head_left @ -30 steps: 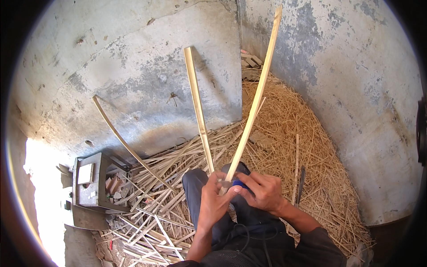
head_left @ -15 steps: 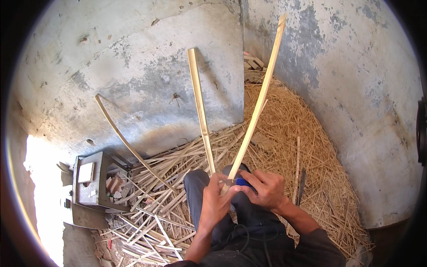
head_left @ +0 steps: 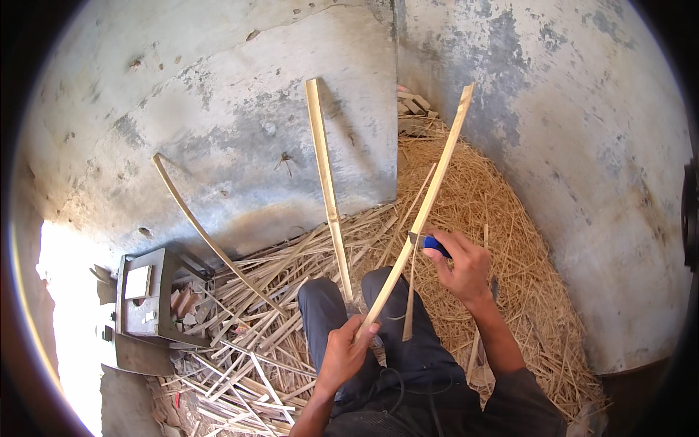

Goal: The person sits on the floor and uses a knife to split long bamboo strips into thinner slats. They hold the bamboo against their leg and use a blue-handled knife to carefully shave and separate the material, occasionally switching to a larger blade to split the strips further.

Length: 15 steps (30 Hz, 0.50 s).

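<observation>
A long, pale bamboo strip (head_left: 441,173) slants up and away to the right, its near end gripped by my left hand (head_left: 342,352) above my lap. My right hand (head_left: 467,268) is closed round the blue handle of a knife (head_left: 437,245). The blade lies across the strip at about its middle. From there a thin peeled sliver (head_left: 409,309) hangs down over my right thigh, apart from the strip's lower half.
Another split bamboo length (head_left: 320,151) stands upright ahead of my knees, near the wall (head_left: 240,116). A thin curved strip (head_left: 200,227) rises at the left. Cut strips (head_left: 255,386) litter the floor there, beside a wooden box-like stand (head_left: 145,291). Fine shavings (head_left: 531,291) heap up on the right.
My right hand and the knife have moved up and right along the strip, away from my left hand. The strip has shifted down toward me, and a sliver now hangs from it.
</observation>
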Available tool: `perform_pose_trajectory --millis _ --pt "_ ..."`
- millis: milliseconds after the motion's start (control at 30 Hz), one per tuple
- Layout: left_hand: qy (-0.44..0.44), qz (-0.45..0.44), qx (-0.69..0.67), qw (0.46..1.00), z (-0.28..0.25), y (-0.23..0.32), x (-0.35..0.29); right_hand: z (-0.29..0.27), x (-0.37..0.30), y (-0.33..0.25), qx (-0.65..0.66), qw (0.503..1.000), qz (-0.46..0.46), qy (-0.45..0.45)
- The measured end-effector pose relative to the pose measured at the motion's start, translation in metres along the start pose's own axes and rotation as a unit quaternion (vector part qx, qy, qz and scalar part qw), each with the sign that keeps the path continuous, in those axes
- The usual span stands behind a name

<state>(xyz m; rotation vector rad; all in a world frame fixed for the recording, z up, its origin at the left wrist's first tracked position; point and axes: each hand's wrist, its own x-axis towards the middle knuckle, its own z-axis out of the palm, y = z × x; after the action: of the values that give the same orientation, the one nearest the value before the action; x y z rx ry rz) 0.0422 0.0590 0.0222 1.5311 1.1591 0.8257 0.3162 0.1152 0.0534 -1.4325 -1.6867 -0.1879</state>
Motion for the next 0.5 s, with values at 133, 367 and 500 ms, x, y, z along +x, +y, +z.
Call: perform_pose_trajectory --millis 133,367,500 --pt "0.002 -0.021 0.04 0.999 -0.002 -0.007 -0.012 0.009 0.014 0.035 0.001 0.999 0.032 0.023" --pt "-0.004 -0.062 0.076 0.995 -0.01 -0.021 -0.03 0.026 0.031 0.083 0.01 0.999 0.043 0.008" --pt "-0.016 -0.069 0.074 0.995 -0.014 -0.034 -0.045 0.024 0.052 0.121 -0.057 0.997 0.054 0.003"
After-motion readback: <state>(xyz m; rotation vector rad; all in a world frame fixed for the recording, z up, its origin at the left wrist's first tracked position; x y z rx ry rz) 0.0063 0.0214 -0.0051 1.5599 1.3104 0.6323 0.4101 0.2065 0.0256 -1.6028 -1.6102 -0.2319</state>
